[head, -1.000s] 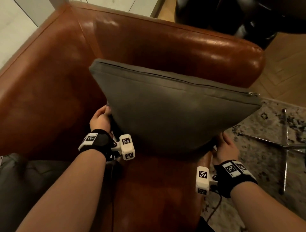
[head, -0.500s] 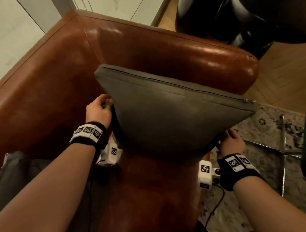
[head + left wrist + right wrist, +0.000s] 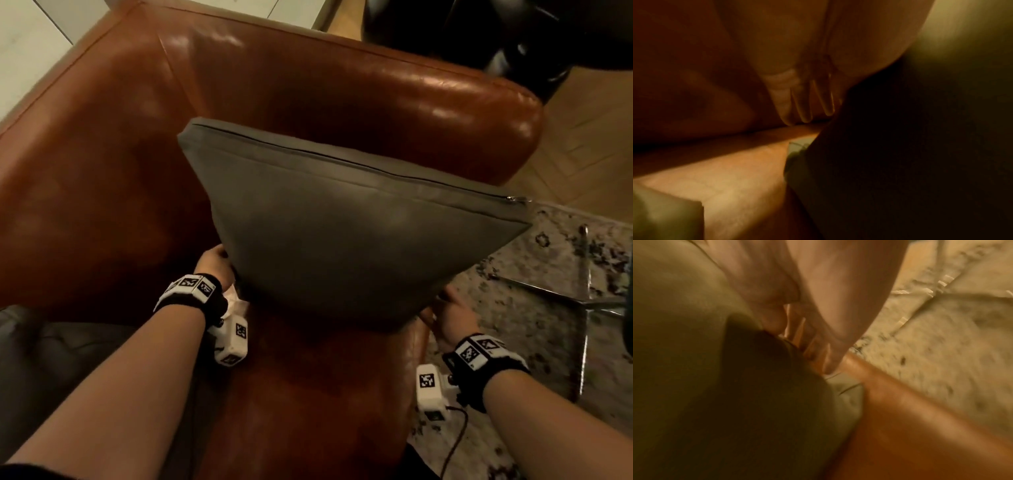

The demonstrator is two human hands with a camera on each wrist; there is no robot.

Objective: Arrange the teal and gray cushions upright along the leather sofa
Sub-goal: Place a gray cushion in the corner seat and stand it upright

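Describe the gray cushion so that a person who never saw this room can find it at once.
Start at the brown leather sofa and go to the end by its rounded armrest. The gray cushion stands upright on the seat there, between the left hand and the right hand. Its top edge carries a zipper, and it is the only cushion standing.

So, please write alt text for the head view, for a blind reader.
Two hands, left and right, hold a gray cushion upright by its lower corners on a brown leather sofa. A patterned rug lies to the right.

Head view looks steeply down from above — both wrist views sit close, sharing gray cushion [image 3: 342,240] and sofa [image 3: 102,171].
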